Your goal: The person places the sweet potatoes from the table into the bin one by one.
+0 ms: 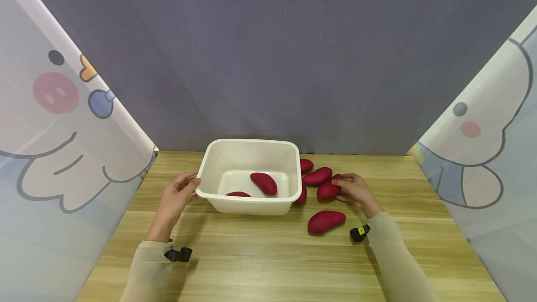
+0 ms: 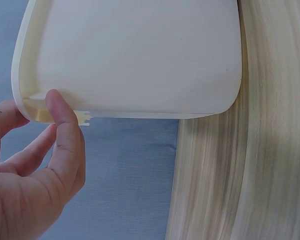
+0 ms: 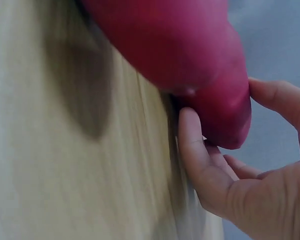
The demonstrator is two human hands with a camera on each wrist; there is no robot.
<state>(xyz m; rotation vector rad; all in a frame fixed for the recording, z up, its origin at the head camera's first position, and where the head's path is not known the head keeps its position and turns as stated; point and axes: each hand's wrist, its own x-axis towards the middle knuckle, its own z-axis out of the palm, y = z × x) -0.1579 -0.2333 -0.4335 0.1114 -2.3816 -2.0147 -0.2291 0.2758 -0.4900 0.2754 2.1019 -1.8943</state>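
A white plastic basin (image 1: 251, 206) stands on the wooden table, with two red sweet potatoes inside, one of them (image 1: 264, 184) in full view. The left hand (image 1: 174, 202) pinches the basin's left rim; in the left wrist view the fingers of that hand (image 2: 45, 160) hold the basin's edge (image 2: 140, 114). Right of the basin, the right hand (image 1: 356, 192) has thumb and fingers around the end of a red sweet potato (image 1: 328, 191). The right wrist view shows this hand (image 3: 240, 175) pinching the tapered end of the sweet potato (image 3: 225, 110).
More red sweet potatoes lie beside the basin's right side, one (image 1: 317, 176) next to the gripped one. Another (image 1: 326, 222) lies nearer the front of the table (image 1: 251, 264). A grey curtain (image 1: 268, 59) stands behind, with cartoon-printed sheets at both sides.
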